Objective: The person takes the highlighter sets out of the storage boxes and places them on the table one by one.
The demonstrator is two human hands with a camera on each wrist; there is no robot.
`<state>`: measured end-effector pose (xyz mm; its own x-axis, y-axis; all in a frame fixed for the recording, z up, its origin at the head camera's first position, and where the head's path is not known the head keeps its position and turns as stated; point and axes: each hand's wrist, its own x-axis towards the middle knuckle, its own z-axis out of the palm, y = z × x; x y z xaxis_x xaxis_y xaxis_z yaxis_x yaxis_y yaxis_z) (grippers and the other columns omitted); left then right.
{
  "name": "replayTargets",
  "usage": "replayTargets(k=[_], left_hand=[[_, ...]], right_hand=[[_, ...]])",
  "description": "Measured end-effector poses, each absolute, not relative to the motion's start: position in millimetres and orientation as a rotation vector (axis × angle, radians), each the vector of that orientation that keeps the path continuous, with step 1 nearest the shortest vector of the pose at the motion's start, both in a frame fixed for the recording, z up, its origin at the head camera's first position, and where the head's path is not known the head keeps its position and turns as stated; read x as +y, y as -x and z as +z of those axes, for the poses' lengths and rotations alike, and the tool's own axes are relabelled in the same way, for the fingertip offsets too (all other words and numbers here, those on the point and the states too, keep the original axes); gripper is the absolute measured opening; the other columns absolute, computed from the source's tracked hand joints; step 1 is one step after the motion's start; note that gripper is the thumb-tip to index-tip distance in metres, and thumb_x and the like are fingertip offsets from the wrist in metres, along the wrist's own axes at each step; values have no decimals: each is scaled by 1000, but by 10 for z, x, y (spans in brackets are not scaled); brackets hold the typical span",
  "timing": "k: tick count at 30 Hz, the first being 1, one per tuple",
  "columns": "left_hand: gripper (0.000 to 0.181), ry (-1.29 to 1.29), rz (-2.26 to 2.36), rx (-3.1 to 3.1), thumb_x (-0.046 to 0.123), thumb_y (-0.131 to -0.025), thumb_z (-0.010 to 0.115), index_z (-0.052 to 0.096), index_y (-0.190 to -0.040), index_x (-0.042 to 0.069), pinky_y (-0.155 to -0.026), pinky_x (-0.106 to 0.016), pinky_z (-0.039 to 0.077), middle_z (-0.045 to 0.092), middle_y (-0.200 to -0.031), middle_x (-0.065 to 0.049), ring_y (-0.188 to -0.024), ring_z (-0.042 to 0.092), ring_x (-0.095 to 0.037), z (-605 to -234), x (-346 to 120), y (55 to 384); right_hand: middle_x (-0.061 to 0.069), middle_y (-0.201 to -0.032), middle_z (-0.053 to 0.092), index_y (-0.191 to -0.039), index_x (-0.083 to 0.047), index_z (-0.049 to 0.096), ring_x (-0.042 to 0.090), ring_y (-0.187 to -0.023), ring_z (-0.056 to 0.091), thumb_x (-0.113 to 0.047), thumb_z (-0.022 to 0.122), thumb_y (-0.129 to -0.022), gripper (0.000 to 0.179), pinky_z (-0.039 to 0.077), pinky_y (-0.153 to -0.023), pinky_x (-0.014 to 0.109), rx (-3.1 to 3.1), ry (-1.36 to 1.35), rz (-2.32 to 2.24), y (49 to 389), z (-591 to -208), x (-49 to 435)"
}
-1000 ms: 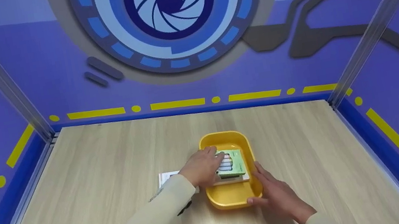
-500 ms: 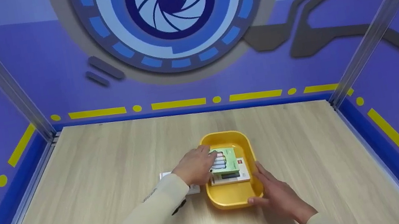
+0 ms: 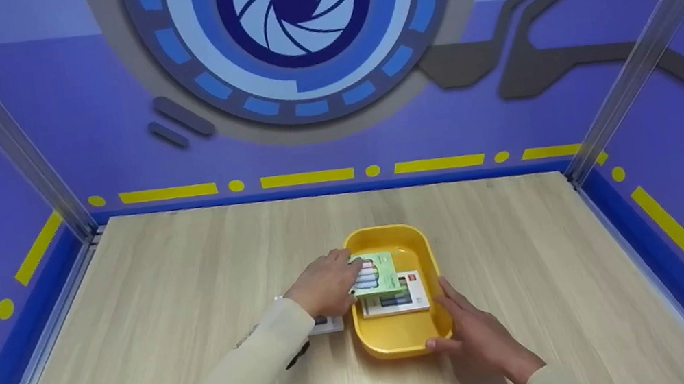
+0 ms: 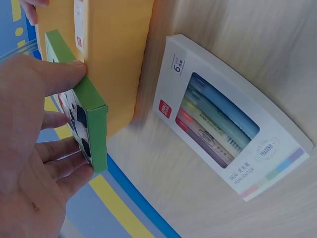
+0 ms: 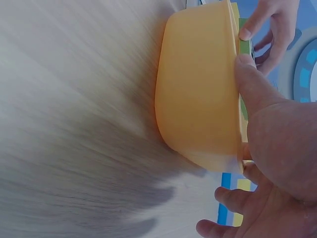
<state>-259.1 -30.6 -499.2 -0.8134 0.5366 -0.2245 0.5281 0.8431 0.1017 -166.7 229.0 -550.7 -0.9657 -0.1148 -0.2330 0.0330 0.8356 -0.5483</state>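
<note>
My left hand [image 3: 321,286] grips a thin green box of markers [image 3: 383,273] by its left part, thumb on one side and fingers on the other. The left wrist view shows panda artwork on that box [image 4: 91,111]. It is over the yellow bin [image 3: 401,338], overlapping a white windowed box of pens [image 3: 410,299] that lies inside. Against the bin's right side rests my right hand [image 3: 477,336], fingers straight along the wall and thumb at the near corner. A white box of highlighters [image 4: 223,119] lies on the table, partly hidden under my left forearm in the head view.
The wood-grain table [image 3: 188,266] extends all round the bin. Blue-purple panels [image 3: 280,153] with yellow markings enclose it at the back and sides, with metal posts [image 3: 633,60] at the corners.
My left hand has drawn the green box leftward across the bin, exposing more of the white box in it. The right hand and the bin have stayed put.
</note>
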Motion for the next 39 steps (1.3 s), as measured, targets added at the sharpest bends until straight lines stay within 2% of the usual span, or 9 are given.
replayTargets(k=[15, 25, 33, 39], left_hand=[[67, -817, 20, 2834, 34, -91, 65, 36, -149, 18, -115, -42, 37, 39, -150, -8, -135, 41, -23, -4980, -446, 2621], [72, -813, -1, 2837, 30, -90, 67, 32, -151, 16, -115, -42, 37, 37, -151, -10, -137, 39, -24, -4991, -543, 2665], [77, -756, 46, 2845, 31, -87, 72, 32, -151, 17, -115, -43, 36, 34, -154, -11, -139, 38, -25, -4984, -604, 2681], [77, -718, 58, 2834, 31, -88, 70, 31, -152, 18, -117, -45, 33, 31, -156, -10, -141, 35, -26, -4984, -644, 2698]], right_hand=[[-1, -165, 7, -152, -18, 31, 30, -146, 29, -53, 76, -74, 96, 31, -116, 52, 2775, 60, -832, 1656, -5495, 2288], [1, -165, 10, -151, -15, 33, 30, -145, 31, -52, 76, -75, 95, 32, -116, 51, 2801, 103, -810, 1644, -5502, 2301], [-2, -165, 6, -152, -19, 30, 29, -148, 25, -55, 75, -73, 99, 28, -117, 52, 2769, 62, -821, 1663, -5504, 2297], [-1, -165, 6, -152, -19, 30, 30, -148, 25, -54, 76, -73, 98, 28, -117, 53, 2769, 54, -827, 1670, -5510, 2296]])
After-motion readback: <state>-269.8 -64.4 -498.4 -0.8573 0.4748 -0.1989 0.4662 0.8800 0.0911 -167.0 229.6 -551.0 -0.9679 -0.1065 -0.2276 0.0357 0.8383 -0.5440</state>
